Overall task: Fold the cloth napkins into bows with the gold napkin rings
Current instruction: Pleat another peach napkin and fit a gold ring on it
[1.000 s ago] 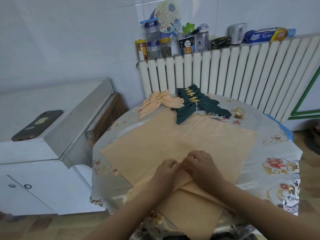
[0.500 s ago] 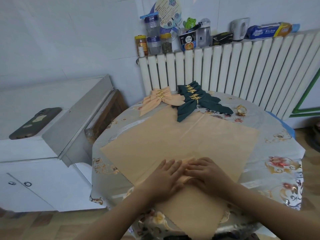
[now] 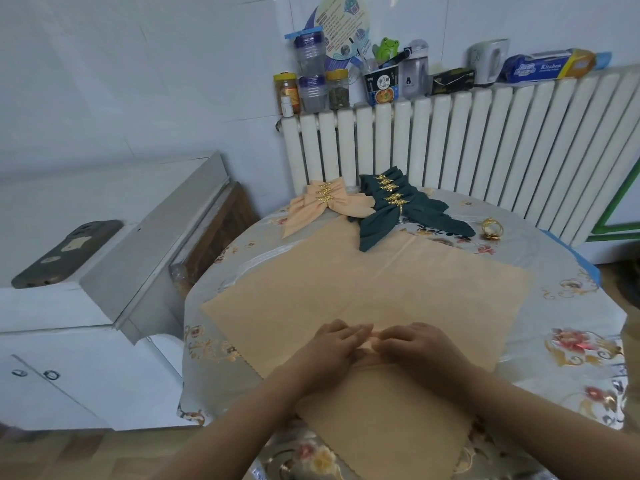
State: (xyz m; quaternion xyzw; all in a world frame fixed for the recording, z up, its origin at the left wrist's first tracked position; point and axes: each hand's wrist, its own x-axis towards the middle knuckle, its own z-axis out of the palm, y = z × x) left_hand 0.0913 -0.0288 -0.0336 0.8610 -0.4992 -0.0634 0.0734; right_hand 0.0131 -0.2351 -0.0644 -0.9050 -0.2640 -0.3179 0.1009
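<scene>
A: Peach cloth, one big napkin [image 3: 398,292], lies spread flat over the middle of the counter [image 3: 568,306], its near corner hanging past the near edge.

B: And the hands?

A: Both rest on it close to the near edge. The left hand [image 3: 330,348] and the right hand [image 3: 420,348] lie side by side, fingertips almost meeting, fingers fairly straight and pressing down on a small raised pleat between them. Neither grip is wrapped around anything; it reads as flat pressing, not pinching, though the fingertips are partly hidden in the fold.

B: So how far along is the job?

A: Well on, I'd say. At the far edge sits a stack of finished peach bows [image 3: 325,206], each cinched with a gold ring, and just beside it, touching, a stack of dark green bows [image 3: 398,213] done the same way.

B: What's left?

A: This napkin looks barely begun, only the first fold pressed in. The pleating, the gathering at the centre and the ring are not yet done. One loose gold ring [image 3: 491,228] waits near the far right edge, well apart from the hands, probably meant for this piece.

B: Any more flat napkins?

A: None that I can see.
</scene>
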